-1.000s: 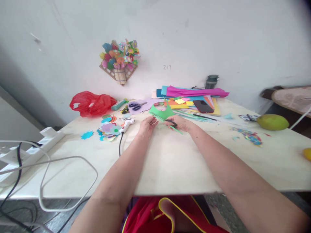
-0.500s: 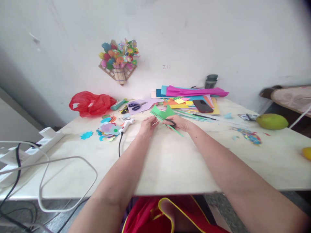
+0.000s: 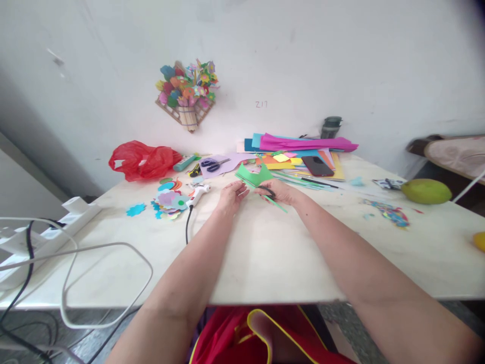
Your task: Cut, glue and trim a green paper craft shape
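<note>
Pale desk (image 3: 261, 263) is lying beneath right fingers (image 3: 272, 185) gripping dark scissors (image 3: 269, 192) and left fingers (image 3: 240, 187) pinching the green sheet (image 3: 258, 176), seemingly mid-trim; further snipping is needing steadiness.

- Black-handled scissors (image 3: 270, 192): blades not made out; handles partly covered by right hand (image 3: 281, 192).
- Green sheet with curved cut-out (image 3: 257, 177): lower edge indistinct by left hand (image 3: 230, 196); can't tell if fingers pinch it.
- Black cord (image 3: 187, 225) of white glue gun (image 3: 197, 195): lost behind left forearm (image 3: 193, 268).
- Dark cylindrical container (image 3: 331, 126): base hidden behind magenta sheet (image 3: 303, 143).
- Multicoloured scraps (image 3: 396, 216): blurred, too small to separate.
- Yellow rounded object (image 3: 480, 241): cut by right edge.
- White power strip (image 3: 82, 218): cut by left edge.
- Red, yellow-trimmed cloth (image 3: 223, 336): cut by bottom edge.
</note>
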A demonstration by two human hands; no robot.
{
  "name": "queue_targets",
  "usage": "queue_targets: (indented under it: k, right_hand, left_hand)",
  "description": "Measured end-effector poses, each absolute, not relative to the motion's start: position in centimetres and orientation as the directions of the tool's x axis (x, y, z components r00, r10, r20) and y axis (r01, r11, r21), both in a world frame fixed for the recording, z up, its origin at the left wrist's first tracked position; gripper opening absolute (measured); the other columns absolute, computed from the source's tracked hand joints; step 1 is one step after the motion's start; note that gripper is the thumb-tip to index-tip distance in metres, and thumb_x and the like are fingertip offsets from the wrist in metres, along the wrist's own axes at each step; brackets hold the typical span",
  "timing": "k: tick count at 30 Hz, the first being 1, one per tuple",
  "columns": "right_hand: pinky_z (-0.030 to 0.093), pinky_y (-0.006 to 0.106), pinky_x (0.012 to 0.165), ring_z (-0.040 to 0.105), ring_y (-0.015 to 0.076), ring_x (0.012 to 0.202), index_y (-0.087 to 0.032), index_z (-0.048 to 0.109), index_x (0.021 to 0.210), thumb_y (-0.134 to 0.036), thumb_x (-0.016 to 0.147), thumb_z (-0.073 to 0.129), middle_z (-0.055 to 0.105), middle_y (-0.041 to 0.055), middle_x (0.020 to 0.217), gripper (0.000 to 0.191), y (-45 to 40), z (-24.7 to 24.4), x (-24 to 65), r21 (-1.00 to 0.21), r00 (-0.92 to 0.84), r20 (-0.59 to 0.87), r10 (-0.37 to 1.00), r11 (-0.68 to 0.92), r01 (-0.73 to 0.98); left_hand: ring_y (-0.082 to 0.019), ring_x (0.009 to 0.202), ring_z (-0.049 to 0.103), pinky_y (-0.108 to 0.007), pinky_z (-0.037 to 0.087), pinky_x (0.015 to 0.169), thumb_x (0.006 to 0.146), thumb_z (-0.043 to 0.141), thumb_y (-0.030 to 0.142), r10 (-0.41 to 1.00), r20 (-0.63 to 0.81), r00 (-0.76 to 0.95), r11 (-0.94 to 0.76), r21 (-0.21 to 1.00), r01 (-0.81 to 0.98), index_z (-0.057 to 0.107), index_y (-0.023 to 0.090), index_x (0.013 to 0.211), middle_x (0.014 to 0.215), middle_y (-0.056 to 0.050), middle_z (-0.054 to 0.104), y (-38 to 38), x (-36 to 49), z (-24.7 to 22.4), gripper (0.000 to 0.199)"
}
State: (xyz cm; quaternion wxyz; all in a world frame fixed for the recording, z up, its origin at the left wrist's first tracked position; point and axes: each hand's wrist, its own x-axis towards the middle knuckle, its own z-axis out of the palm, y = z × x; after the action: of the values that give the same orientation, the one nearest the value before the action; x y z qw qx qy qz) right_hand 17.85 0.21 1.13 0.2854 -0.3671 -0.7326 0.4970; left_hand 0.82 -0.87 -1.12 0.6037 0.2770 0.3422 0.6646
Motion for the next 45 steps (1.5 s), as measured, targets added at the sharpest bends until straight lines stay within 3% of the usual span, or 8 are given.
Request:
queue_targets:
  k: [5,17,24,45]
  right_hand:
    - [0.017,0.021,0.036,0.028,0.0038,0.034,-0.015,0.049,0.061,-0.041,0.068,0.066,0.036,-0.0084,0.04,0.031,0.1,1.3,17.9,-0.916,-0.564,0.027,0.825,0.246,0.316]
    - [0.017,0.02,0.031,0.028,0.0028,0.03,-0.015,0.048,0.059,-0.043,0.071,0.065,0.044,-0.0053,0.041,0.035,-0.2,1.5,17.9,-0.924,-0.577,0.049,0.815,0.257,0.284]
    - [0.019,0.02,0.03,0.035,0.004,0.032,-0.015,0.049,0.061,-0.045,0.074,0.061,0.051,-0.0023,0.046,0.035,0.3,1.1,18.1,-0.932,-0.586,0.05,0.808,0.249,0.264]
    - [0.015,0.021,0.032,0.027,0.0034,0.03,-0.016,0.049,0.06,-0.044,0.069,0.065,0.037,-0.0088,0.037,0.033,0.5,0.8,18.1,-0.927,-0.575,0.036,0.818,0.242,0.286]
  left_hand:
    - [-0.01,0.056,0.058,-0.029,0.052,0.068,0.07,0.061,0.011,0.989,-0.049,-0.139,-0.049,0.781,-0.622,0.057,0.013,0.067,0.059,0.0,0.059,-0.8,0.7,-1.1,0.005]
    - [-0.008,0.055,0.057,-0.028,0.052,0.067,0.069,0.062,0.009,0.994,-0.035,-0.101,-0.033,0.799,-0.601,0.056,0.013,0.065,0.058,0.0,0.059,-1.1,0.9,-1.0,0.008]
    - [-0.009,0.053,0.057,-0.029,0.052,0.066,0.068,0.063,0.009,0.995,-0.04,-0.089,-0.02,0.807,-0.59,0.057,0.012,0.065,0.059,-0.001,0.06,-1.1,1.1,-1.0,0.007]
    - [-0.009,0.056,0.058,-0.028,0.053,0.069,0.068,0.065,0.013,0.992,-0.034,-0.125,-0.047,0.807,-0.589,0.057,0.013,0.068,0.059,0.0,0.058,-1.0,0.4,-1.0,0.008]
